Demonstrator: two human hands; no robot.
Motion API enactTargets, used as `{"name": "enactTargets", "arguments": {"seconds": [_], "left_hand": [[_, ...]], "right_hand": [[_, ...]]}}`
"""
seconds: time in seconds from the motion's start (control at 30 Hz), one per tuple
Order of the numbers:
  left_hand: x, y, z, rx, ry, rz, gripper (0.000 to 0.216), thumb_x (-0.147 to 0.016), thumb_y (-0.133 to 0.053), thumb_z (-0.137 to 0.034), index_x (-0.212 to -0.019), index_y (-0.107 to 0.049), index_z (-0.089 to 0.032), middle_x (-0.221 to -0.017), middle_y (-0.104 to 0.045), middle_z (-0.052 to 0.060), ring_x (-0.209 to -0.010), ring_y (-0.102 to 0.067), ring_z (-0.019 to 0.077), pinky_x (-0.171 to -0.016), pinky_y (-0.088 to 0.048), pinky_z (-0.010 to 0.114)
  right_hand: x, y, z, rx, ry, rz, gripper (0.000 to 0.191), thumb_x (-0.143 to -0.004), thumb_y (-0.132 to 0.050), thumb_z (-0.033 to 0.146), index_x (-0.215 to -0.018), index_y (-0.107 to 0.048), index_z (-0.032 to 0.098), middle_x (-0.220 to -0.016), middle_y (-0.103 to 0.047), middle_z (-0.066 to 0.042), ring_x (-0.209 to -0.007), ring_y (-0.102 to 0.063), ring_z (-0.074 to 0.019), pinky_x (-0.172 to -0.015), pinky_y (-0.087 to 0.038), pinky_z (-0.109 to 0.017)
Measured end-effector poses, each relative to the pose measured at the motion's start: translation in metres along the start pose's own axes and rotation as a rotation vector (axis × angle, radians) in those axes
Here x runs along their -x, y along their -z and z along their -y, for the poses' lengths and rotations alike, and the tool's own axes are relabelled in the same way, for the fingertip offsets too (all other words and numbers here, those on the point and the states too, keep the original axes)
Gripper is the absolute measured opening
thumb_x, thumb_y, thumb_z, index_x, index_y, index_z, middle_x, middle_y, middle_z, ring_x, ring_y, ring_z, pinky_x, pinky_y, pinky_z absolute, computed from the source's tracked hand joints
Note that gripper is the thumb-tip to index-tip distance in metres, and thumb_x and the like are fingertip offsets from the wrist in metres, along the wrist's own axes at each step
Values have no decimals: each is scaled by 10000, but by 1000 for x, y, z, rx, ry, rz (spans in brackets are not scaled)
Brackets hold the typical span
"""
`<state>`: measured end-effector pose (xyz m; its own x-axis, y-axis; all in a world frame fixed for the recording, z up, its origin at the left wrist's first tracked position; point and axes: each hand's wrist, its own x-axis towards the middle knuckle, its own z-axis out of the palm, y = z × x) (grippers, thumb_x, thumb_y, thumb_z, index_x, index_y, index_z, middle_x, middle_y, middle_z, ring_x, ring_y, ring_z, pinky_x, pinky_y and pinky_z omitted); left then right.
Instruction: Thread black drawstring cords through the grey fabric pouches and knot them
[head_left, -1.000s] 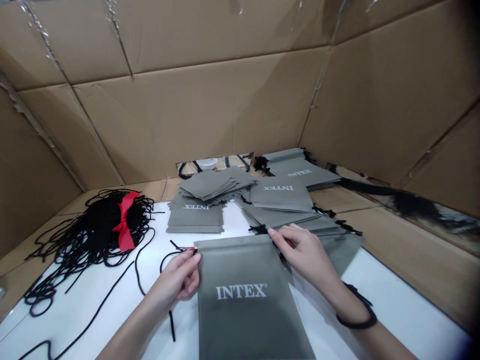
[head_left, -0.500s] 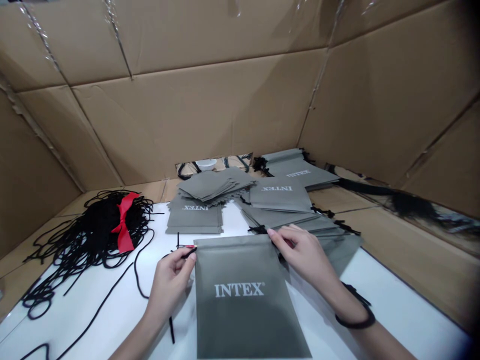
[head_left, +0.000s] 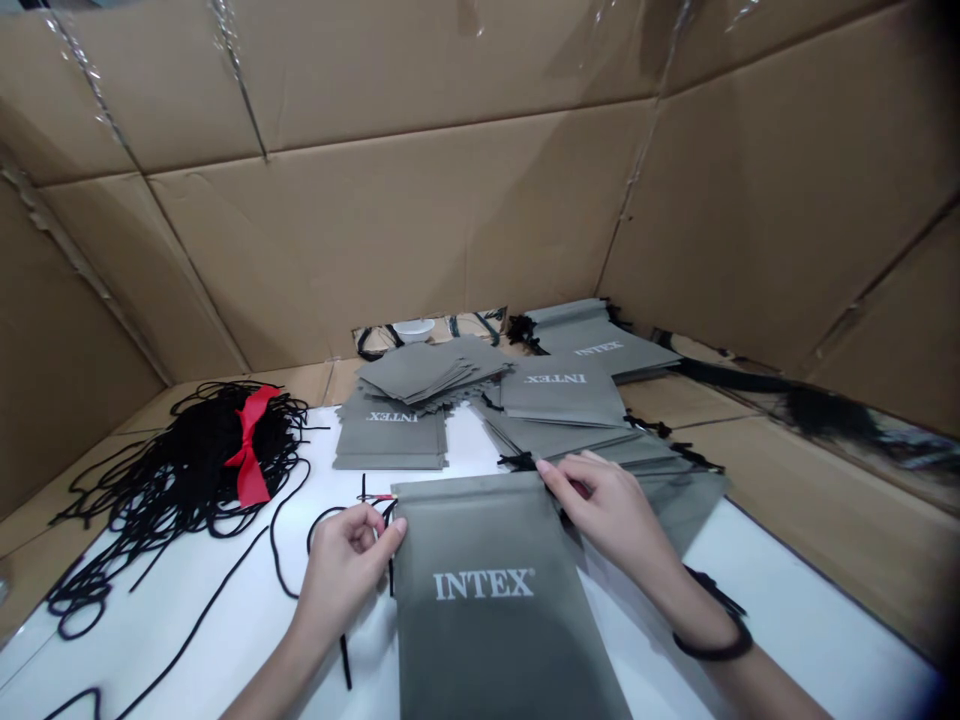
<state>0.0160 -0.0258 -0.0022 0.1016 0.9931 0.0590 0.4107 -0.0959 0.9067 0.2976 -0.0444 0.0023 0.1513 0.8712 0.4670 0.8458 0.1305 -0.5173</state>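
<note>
A grey drawstring bag (head_left: 495, 640) printed INTEX lies flat in front of me, its hemmed top edge facing away. My right hand (head_left: 600, 500) pinches the top right corner between thumb and fingers. At the left edge, just below the hem, my left hand (head_left: 352, 550) has its thumb on the fabric and its fingers curled. A thin red tool (head_left: 381, 497) sticks out of the left hem opening, with black cord (head_left: 364, 487) at its end. Loose black cord hangs around the left hand. What sits inside the hem is hidden.
A bundle of black cords (head_left: 195, 460) tied with a red ribbon (head_left: 251, 445) lies at the left. Flat grey bags (head_left: 390, 440) are stacked behind my bag. Bags with cords (head_left: 555, 395) pile up at the right. Cardboard walls (head_left: 390, 230) enclose the white table (head_left: 247, 620).
My left hand has slid off the cord and red tool to the bag's edge just below, leaving the tool exposed at the hem. The right hand keeps its pinch on the corner.
</note>
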Motion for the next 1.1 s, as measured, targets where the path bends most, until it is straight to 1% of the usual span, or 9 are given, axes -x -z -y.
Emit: {"name": "enactTargets", "arguments": {"seconds": [0.17,0.37,0.43,0.53,0.63,0.77,0.93,1.0,1.1], "left_hand": [[-2,0,2,177,59,58,323,-701,-665,-459,-656,-546,-162,-520,-473,-37,-438,-406,88,-446,-307,202],[-4,-4,-1,436,251,151,426,-629,-749,-525,-671,-594,-131,-485,-497,-31,-439,-431,77,-426,-292,174],[-3,-7,1,558,316,181,421,-630,-766,-514,-709,-624,-126,-566,-560,-12,-491,-476,75,-460,-330,161],[-2,-10,3,702,370,212,415,-643,-772,-505,-787,-673,-129,-698,-644,25,-611,-569,106,-597,-447,188],[-2,-11,4,750,380,227,418,-680,-751,-504,-837,-704,-120,-747,-680,53,-656,-604,129,-641,-472,210],[-1,-13,6,771,365,229,412,-720,-720,-503,-849,-714,-112,-680,-673,43,-602,-594,124,-608,-462,210],[-1,-14,8,778,381,149,366,-701,-738,-480,-716,-661,-123,-526,-576,-10,-495,-540,109,-530,-419,203],[-2,-13,6,831,429,113,334,-739,-709,-457,-706,-636,-133,-494,-533,-29,-460,-518,103,-513,-411,198],[-4,-11,0,930,546,97,344,-857,-561,-447,-723,-619,-135,-500,-527,-20,-450,-517,108,-518,-430,201]], "right_hand": [[1,0,-1,-10,-3,-4,532,-898,-369,557,-497,-320,209,-500,-433,-6,-579,-453,-166,-587,-323,-285],[0,1,1,-5,25,-2,523,-907,-376,533,-497,-326,212,-498,-440,-3,-569,-453,-161,-574,-323,-279],[0,0,2,1,41,-12,521,-911,-379,523,-495,-330,213,-497,-443,-2,-563,-453,-158,-568,-323,-277],[0,-1,2,4,65,-27,518,-916,-384,508,-494,-324,213,-489,-438,1,-557,-454,-154,-564,-326,-274],[0,-1,2,6,77,-22,511,-921,-387,492,-496,-330,213,-486,-437,4,-552,-455,-152,-562,-326,-272],[0,0,1,8,81,-12,511,-920,-392,488,-495,-333,211,-499,-451,1,-558,-456,-152,-567,-326,-274],[1,0,1,8,80,8,513,-922,-384,491,-497,-332,209,-505,-448,-3,-572,-453,-156,-580,-322,-278],[1,0,1,16,80,11,514,-922,-379,496,-497,-335,210,-509,-452,-6,-576,-452,-159,-580,-318,-281],[1,-1,1,26,76,17,514,-923,-373,500,-500,-336,209,-517,-461,-8,-583,-451,-161,-588,-318,-284]]}}
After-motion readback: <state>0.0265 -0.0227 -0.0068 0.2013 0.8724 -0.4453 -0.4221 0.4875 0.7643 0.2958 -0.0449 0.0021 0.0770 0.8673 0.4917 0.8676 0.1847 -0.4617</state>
